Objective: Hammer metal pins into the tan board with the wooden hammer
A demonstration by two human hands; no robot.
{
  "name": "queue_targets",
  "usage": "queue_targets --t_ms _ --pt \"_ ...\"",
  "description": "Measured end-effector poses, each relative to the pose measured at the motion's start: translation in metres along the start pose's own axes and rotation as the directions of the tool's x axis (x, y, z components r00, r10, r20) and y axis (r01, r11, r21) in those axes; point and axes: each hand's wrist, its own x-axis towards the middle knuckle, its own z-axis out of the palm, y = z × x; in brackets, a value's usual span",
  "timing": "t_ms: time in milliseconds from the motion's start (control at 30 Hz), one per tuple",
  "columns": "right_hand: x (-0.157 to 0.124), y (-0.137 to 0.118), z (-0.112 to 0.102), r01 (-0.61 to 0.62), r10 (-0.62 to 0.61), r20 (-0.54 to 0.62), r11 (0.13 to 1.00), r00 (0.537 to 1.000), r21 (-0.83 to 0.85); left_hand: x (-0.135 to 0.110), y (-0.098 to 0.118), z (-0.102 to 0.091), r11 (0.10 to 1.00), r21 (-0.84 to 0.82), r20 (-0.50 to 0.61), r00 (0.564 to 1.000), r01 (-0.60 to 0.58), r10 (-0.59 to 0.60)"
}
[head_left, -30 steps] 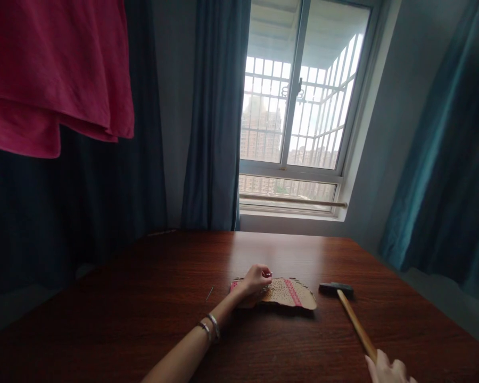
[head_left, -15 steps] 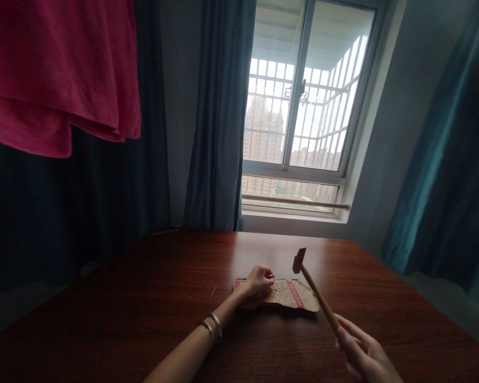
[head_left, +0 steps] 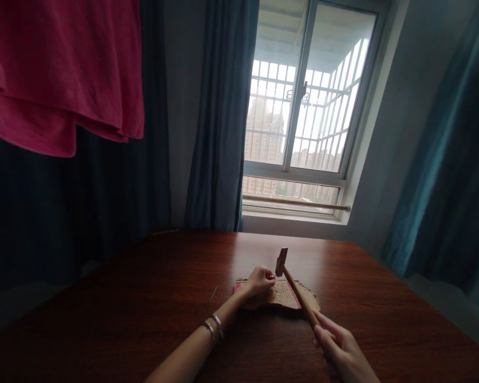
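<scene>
A flat piece of cardboard (head_left: 299, 298) with pink stripes and rows of small dots lies on the dark wooden table (head_left: 143, 319). My left hand (head_left: 257, 280) rests on its left part, fingers pinched on something tiny, probably a nail. My right hand (head_left: 339, 351) is wrapped round the wooden handle of a hammer (head_left: 293, 287). The hammer's dark head hangs just right of my left fingertips, a little above the cardboard.
A thin nail or pin (head_left: 212, 293) lies on the table left of the cardboard. A window (head_left: 303, 106) with blue curtains (head_left: 219, 117) stands behind the table. A pink cloth (head_left: 59, 69) hangs at the upper left.
My right hand picked the hammer up from the table at the right and swung its head left, up to my left fingertips. My left hand stayed pinched on the cardboard.
</scene>
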Motion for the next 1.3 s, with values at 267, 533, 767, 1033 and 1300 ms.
queue_targets --t_ms 267,533,767,1033,1300 --pt "0.003 0.001 0.002 0.012 -0.013 0.021 1.0 1.0 0.019 0.003 -0.007 0.003 0.998 -0.056 -0.011 1.0 -0.024 0.023" --pt "0.009 0.017 0.003 0.038 -0.037 -0.025 0.999 0.999 0.032 0.01 -0.019 0.01 0.994 -0.106 -0.007 1.0 -0.025 0.025" --pt "0.009 0.015 0.005 0.047 -0.046 -0.037 0.998 0.998 0.035 0.006 -0.009 0.004 0.995 -0.101 0.015 1.0 0.014 -0.013" --pt "0.008 0.018 0.006 0.046 -0.044 -0.049 0.998 0.998 0.042 0.006 -0.012 0.005 0.995 -0.101 0.003 1.0 -0.014 0.014" --pt "0.005 0.015 0.005 0.034 -0.033 -0.049 0.999 0.998 0.011 0.006 -0.013 0.006 0.994 -0.105 0.003 1.0 -0.02 0.02"
